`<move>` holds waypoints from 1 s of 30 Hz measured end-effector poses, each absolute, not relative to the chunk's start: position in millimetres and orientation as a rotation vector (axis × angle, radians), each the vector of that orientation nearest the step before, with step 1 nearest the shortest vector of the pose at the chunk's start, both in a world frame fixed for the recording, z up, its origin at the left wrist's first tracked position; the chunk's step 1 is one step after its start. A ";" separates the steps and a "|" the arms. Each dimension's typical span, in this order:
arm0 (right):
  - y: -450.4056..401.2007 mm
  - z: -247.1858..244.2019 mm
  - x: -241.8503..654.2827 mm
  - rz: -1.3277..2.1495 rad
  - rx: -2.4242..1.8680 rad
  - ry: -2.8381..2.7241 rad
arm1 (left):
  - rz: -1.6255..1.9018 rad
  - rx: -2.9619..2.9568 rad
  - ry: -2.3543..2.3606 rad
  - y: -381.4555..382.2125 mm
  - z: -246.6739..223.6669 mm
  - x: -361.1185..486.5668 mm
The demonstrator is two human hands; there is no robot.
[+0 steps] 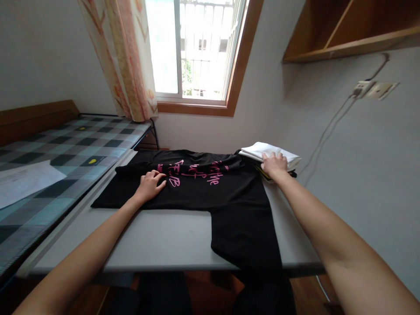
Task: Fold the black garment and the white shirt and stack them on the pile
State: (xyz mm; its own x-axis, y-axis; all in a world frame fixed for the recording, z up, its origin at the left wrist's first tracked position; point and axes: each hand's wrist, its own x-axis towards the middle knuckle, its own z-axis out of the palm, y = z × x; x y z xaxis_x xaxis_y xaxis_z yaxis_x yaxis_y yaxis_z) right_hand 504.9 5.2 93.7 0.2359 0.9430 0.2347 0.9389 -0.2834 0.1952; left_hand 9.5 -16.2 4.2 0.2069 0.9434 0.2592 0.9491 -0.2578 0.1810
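Note:
A black T-shirt (193,188) with pink lettering lies spread across the table, one sleeve reaching over the near edge. My left hand (150,186) rests on its left part, fingers apart and slightly bent, beside the lettering. At the far right corner, a stack of folded clothes (292,159), white on top with dark and yellow edges below, sits against the shirt's collar end. On top of that stack lies my right hand (274,165), its fingers spread over the white cloth. The underside of each palm is hidden.
The white table (170,236) stands between a bed with a checked cover (108,142) on the left and the wall on the right. A paper sheet (29,181) lies on the bed. Charging cables (323,135) hang from a wall socket (374,89) below a wooden shelf (354,43).

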 end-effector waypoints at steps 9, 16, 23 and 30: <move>3.6 95.9 523.2 0.348 2.657 1.816 | -0.489 -2.425 -1.901 -14.8 2.8 8.5; 0.1 77.2 505.3 0.244 2.625 1.694 | -0.509 -2.410 -1.899 -14.3 0.8 8.8; -25.3 64.9 497.5 0.513 2.361 2.087 | -0.517 -2.451 -1.890 -15.3 6.5 7.1; -61.2 24.0 449.9 -0.081 2.100 2.369 | -0.507 -2.384 -1.989 -14.4 9.6 -14.2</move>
